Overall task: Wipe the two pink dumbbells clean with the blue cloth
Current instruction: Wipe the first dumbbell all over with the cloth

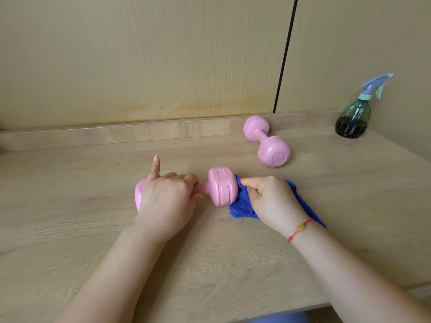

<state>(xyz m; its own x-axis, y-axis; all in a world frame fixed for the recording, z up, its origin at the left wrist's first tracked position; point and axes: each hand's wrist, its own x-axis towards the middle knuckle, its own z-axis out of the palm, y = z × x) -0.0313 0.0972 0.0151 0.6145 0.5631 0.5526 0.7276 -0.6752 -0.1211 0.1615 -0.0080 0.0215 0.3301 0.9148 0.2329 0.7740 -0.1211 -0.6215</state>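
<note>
Left hand: my left hand (166, 197) is wrapped round the handle of the near dumbbell (222, 186), fingers curled over the bar, index finger pointing straight up off it.
Near dumbbell: it lies on its side on the wooden table (70, 206), its bar running left to right; my left hand hides most of its left head, and its right head is in plain sight.
Right hand: my right hand (271, 199) clutches the bunched blue cloth (240, 206) and holds it against the outer end face of the near dumbbell's right head, thumb laid straight along the top of the wad.
Blue cloth: it is wadded just right of the near dumbbell, and a tail trails away from it under my wrist, flat on the wood.
Bracelet: a red cord bracelet (300, 228) with a yellow bead sits on my right wrist.
Far dumbbell: the far dumbbell (268, 142) lies behind and right of the near dumbbell, well apart, angled, with no hand on it.
Spray bottle: the spray bottle (354, 117) stands upright further right and behind, past the far dumbbell, with dark liquid in its lower part.
Edges: the raised back ledge (116, 134) runs behind the near dumbbell; the table's front edge (233, 315) lies well on my side of it, under my forearms.
Open room: broad tabletop stretches left of the near dumbbell, and a band runs between it and the back ledge.
</note>
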